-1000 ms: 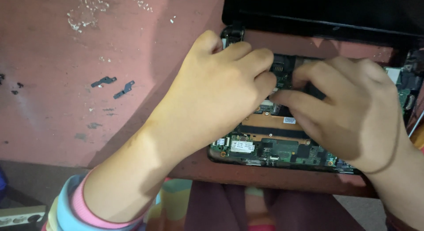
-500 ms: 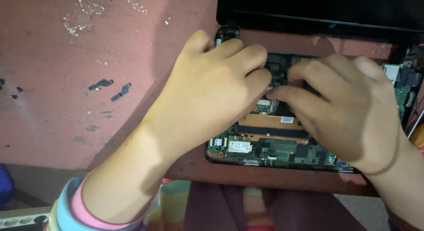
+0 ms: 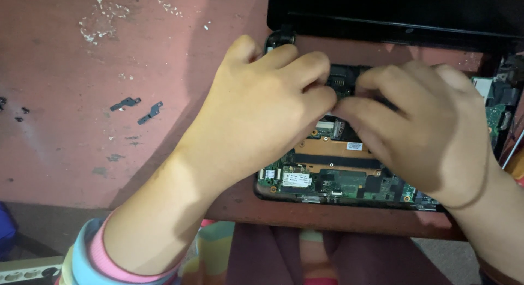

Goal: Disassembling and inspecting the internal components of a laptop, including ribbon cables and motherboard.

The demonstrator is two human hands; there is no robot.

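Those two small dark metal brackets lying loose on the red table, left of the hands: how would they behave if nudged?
The two brackets look thin, flat and light, so they would probably slide, not roll. On the table, whose paint is chipped, they might snag. Being so small, they could be awkward to pinch.

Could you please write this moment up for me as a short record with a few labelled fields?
Setting: worn red table, seen from above
Main item: opened laptop base with green circuit board exposed, dark screen behind
Left hand: curled over the board, fingertips at a small black part
Right hand: fingers meeting the left at the same part
Grip: hidden by fingers, cannot tell
Loose bits: two small dark metal brackets on the table, left of the hands
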